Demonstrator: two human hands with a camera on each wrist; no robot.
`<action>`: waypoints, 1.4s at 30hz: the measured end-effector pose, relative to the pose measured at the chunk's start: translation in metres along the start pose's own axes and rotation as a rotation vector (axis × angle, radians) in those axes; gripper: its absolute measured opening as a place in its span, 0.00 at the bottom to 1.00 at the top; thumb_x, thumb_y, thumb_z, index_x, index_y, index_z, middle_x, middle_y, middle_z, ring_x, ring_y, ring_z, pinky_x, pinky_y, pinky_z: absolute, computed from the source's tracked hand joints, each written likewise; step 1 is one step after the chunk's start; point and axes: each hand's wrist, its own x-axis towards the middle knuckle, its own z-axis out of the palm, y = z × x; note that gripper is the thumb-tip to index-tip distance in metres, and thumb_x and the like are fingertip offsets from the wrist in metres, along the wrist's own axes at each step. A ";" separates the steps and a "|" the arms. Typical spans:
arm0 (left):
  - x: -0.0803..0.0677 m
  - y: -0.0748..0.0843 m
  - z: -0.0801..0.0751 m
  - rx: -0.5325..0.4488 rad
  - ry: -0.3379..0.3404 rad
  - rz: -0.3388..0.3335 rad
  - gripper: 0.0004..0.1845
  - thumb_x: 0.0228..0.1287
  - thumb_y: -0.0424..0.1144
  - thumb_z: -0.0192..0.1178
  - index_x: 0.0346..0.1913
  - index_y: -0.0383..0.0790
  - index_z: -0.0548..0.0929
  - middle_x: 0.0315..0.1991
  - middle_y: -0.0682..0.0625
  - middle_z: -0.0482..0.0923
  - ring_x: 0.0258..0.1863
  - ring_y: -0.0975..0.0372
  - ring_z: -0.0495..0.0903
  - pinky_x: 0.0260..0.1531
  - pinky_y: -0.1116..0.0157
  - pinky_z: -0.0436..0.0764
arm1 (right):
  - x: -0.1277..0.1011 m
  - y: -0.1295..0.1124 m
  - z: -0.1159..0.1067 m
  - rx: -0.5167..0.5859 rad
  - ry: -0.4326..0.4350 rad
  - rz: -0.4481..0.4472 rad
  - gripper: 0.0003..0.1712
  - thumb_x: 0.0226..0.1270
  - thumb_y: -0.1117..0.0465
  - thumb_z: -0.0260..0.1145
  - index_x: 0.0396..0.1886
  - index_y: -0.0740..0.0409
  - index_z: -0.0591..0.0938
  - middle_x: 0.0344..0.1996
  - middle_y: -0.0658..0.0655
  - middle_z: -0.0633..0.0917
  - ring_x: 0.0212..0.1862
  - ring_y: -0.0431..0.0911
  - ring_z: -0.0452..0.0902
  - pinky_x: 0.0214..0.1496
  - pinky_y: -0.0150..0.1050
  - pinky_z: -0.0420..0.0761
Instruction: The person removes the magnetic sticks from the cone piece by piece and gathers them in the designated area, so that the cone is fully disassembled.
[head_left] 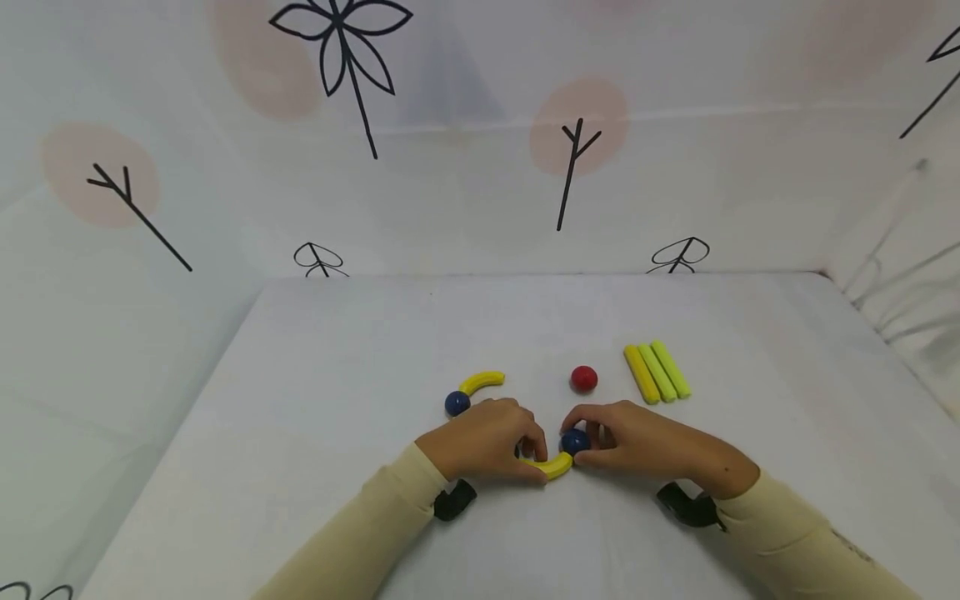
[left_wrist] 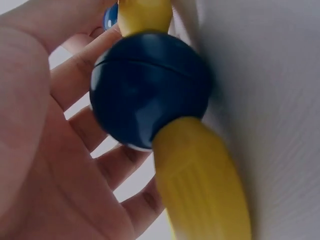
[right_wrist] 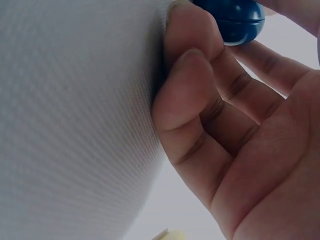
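Note:
On the white table (head_left: 337, 467) my left hand (head_left: 534, 457) pinches a yellow curved piece (head_left: 553, 466) at its left end. Against its right end sits a dark blue ball (head_left: 575, 440), gripped by the fingertips of my right hand (head_left: 592, 446). The left wrist view shows another dark blue ball (left_wrist: 150, 90) under my palm, joined to a yellow curved piece (left_wrist: 200, 185), with my fingers (left_wrist: 80, 85) cupped beside it. The right wrist view shows the blue ball (right_wrist: 235, 20) at the fingertips (right_wrist: 192, 30), which rest on the table.
Behind my left hand lie a second yellow curved piece (head_left: 482, 381) and a blue ball (head_left: 457, 403). A red ball (head_left: 583, 378) sits behind the right hand. Three yellow and yellow-green sticks (head_left: 657, 372) lie side by side at the right. Patterned cloth walls surround the table.

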 end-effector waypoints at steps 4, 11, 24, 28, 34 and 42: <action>0.001 0.000 0.001 -0.046 -0.018 -0.031 0.08 0.56 0.51 0.74 0.36 0.54 0.90 0.26 0.69 0.80 0.32 0.75 0.73 0.38 0.76 0.71 | 0.000 0.000 0.000 0.001 -0.006 0.005 0.19 0.66 0.51 0.70 0.53 0.49 0.79 0.29 0.43 0.80 0.29 0.35 0.73 0.34 0.30 0.76; 0.002 0.001 0.001 -0.094 -0.021 -0.068 0.06 0.56 0.48 0.75 0.34 0.54 0.90 0.25 0.68 0.79 0.30 0.75 0.73 0.36 0.76 0.72 | 0.000 0.001 0.000 0.010 -0.018 0.021 0.19 0.68 0.49 0.68 0.54 0.49 0.78 0.29 0.44 0.80 0.31 0.37 0.74 0.35 0.30 0.76; 0.003 0.002 0.002 -0.118 -0.022 -0.093 0.06 0.56 0.48 0.75 0.33 0.53 0.90 0.24 0.68 0.79 0.28 0.75 0.73 0.34 0.76 0.72 | 0.000 0.005 -0.001 0.052 -0.049 0.015 0.18 0.72 0.48 0.65 0.55 0.50 0.77 0.32 0.45 0.80 0.34 0.38 0.74 0.36 0.32 0.76; 0.003 0.001 0.003 -0.137 -0.028 -0.105 0.06 0.56 0.47 0.75 0.33 0.53 0.90 0.24 0.68 0.79 0.28 0.75 0.73 0.34 0.76 0.72 | -0.001 0.006 -0.001 0.061 -0.055 0.014 0.19 0.72 0.48 0.64 0.56 0.51 0.77 0.33 0.46 0.80 0.35 0.38 0.75 0.37 0.31 0.76; 0.003 0.001 0.004 -0.136 -0.024 -0.100 0.06 0.55 0.47 0.75 0.33 0.53 0.90 0.24 0.68 0.79 0.27 0.75 0.74 0.33 0.76 0.73 | -0.001 0.006 -0.002 0.065 -0.058 0.018 0.19 0.72 0.49 0.64 0.56 0.51 0.76 0.33 0.46 0.80 0.36 0.38 0.75 0.38 0.31 0.76; 0.002 0.000 0.004 -0.146 -0.022 -0.095 0.06 0.55 0.47 0.75 0.33 0.52 0.90 0.24 0.67 0.80 0.27 0.75 0.74 0.33 0.76 0.73 | -0.002 0.007 -0.001 0.075 -0.065 0.008 0.18 0.74 0.49 0.63 0.56 0.52 0.76 0.34 0.46 0.80 0.36 0.38 0.74 0.38 0.31 0.76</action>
